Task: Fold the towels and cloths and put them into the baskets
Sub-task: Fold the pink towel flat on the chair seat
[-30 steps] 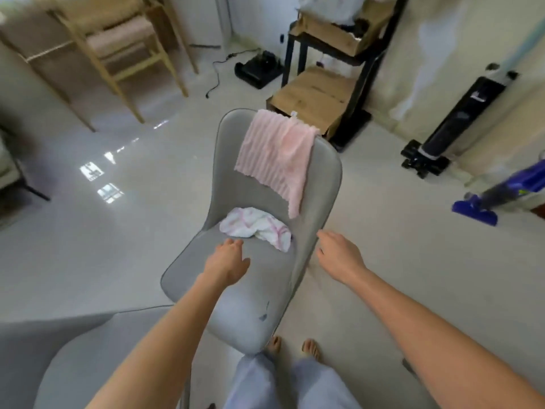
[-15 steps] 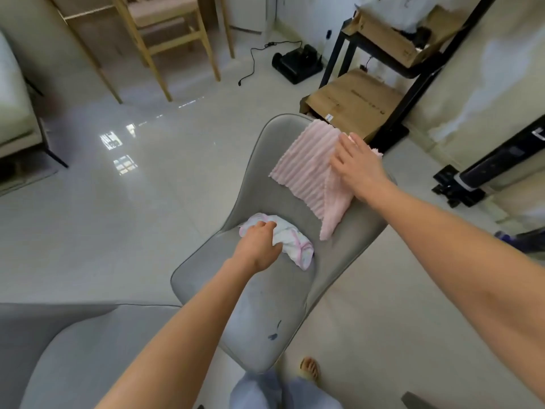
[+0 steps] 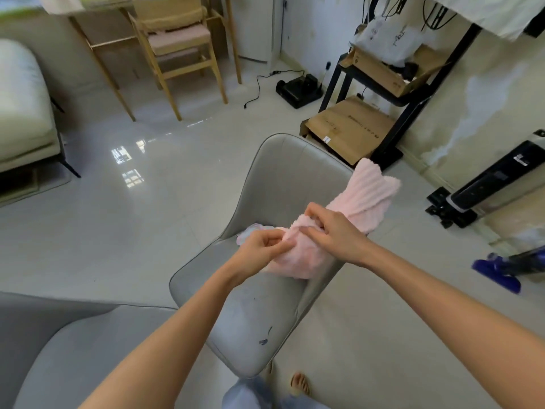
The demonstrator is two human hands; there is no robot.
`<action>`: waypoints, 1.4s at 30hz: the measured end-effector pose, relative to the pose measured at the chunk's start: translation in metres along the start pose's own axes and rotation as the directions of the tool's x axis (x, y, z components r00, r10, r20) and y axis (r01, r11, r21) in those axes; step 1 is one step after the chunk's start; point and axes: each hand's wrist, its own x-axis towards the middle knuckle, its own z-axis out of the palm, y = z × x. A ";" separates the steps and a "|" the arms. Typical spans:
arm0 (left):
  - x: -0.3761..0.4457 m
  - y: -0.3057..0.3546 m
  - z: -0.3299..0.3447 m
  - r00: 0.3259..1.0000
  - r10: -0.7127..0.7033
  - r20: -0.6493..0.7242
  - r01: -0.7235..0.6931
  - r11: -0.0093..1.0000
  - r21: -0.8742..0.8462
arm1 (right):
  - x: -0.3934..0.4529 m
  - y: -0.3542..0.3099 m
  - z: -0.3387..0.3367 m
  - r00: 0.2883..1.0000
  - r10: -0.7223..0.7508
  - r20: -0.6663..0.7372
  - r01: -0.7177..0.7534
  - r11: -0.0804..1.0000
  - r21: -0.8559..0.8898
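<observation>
- While both hands work above the seat of the grey chair, the pink towel is bunched between them; its far end lies over the right edge of the chair's back, and its near end hangs in a lump just above the seat
- left hand: fingers curled, thumb and fingertips pinching a fold of the pink towel at its near left edge
- right hand: fingers bent and gripping the towel's middle from above; the thumb presses into the cloth beside the left hand's pinch; the two hands are nearly touching
- a small white cloth with pink and pale blue marks lies on the seat at the foot of the chair's back, mostly hidden behind the left hand and the towel; only its left edge shows
- the chair seat bears a few dark spots near its front edge; a second grey seat fills the lower left corner
- the floor is pale glossy tile with window reflections
- further off: a wooden chair at the top, a black shelf rack holding cardboard boxes on the right, a black charger with a cable on the floor, and an upright vacuum against the right wall
- one bare foot shows below the chair's front edge
</observation>
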 end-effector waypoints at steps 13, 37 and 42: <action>-0.121 0.016 0.007 0.984 -0.150 0.096 0.175 0.911 -0.373 | -0.055 -0.022 -0.008 0.949 -0.051 0.312 0.034 0.997 0.062; -0.242 -0.079 -0.078 0.931 -0.266 -0.250 0.364 0.738 0.568 | -0.081 -0.003 0.064 0.926 0.264 0.272 -0.058 0.808 -0.586; -0.275 -0.110 -0.088 0.910 -0.362 -0.202 0.366 0.931 -0.018 | -0.081 -0.014 0.101 0.910 0.364 0.199 -0.142 0.724 -0.675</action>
